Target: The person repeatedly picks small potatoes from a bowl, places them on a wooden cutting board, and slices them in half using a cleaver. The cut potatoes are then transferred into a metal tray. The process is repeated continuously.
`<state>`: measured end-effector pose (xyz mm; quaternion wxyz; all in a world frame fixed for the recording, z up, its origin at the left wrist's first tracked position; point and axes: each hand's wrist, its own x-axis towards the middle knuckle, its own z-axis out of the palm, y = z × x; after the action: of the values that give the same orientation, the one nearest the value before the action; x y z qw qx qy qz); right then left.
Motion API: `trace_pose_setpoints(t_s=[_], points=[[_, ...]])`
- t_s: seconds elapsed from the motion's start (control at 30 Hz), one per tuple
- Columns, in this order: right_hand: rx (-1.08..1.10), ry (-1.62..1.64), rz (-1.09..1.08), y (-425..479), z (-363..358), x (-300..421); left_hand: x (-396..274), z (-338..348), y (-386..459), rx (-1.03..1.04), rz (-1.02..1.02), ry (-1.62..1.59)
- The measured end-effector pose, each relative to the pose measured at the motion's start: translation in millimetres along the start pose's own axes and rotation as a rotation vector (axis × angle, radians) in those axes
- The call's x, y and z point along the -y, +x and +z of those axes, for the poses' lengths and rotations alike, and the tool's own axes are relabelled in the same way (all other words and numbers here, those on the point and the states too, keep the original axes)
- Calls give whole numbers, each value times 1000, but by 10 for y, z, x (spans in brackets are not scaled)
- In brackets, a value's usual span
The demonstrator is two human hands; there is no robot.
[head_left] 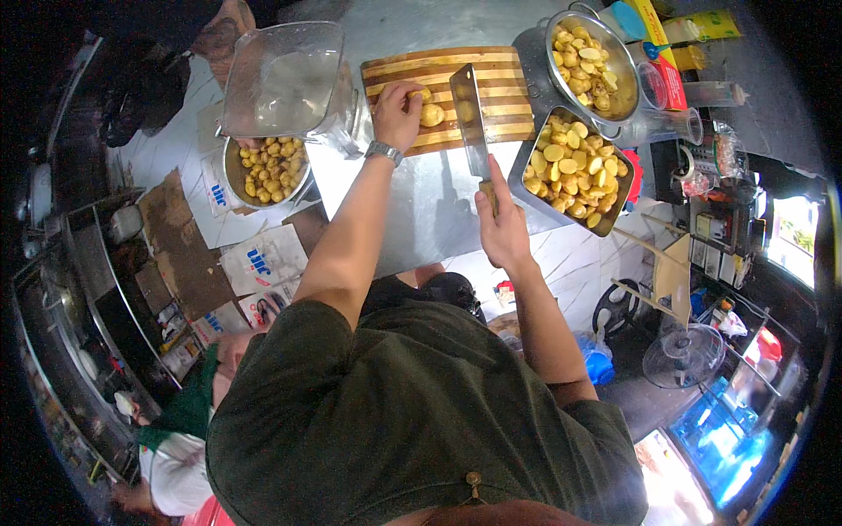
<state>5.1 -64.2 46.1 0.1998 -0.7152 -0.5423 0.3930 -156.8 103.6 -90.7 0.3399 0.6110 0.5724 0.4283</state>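
Observation:
My left hand [398, 118], with a metal watch at the wrist, rests on the left part of a striped wooden cutting board [500, 79]. Its fingertips are on a small potato [421, 94]; another potato [432, 115] lies just below it on the board. My right hand [503, 227] grips the wooden handle of a cleaver [470, 125], whose blade stands over the middle of the board. To the right are a rectangular metal tray [602, 227] of cut potatoes [579, 161] and, above it, a metal colander [631, 98] with more cut potatoes.
Left of the board, a large clear plastic container [283, 85] stands above a metal pot [230, 174] of small whole potatoes. Bottles and cups [691, 125] crowd the right side of the metal table [421, 217]. Another person [177, 460] is at the lower left; someone's arm shows at the top left.

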Motion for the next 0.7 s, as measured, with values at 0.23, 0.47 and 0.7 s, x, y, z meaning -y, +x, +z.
trace_pose_setpoints(t_s=[0.23, 0.47, 0.7], points=[[61, 95, 7, 26, 49, 84, 46, 25, -161, -39, 8, -111], [30, 40, -100, 57, 211, 37, 87, 108, -255, -119, 146, 88], [108, -25, -69, 140, 220, 71, -7, 127, -259, -182, 72, -23]])
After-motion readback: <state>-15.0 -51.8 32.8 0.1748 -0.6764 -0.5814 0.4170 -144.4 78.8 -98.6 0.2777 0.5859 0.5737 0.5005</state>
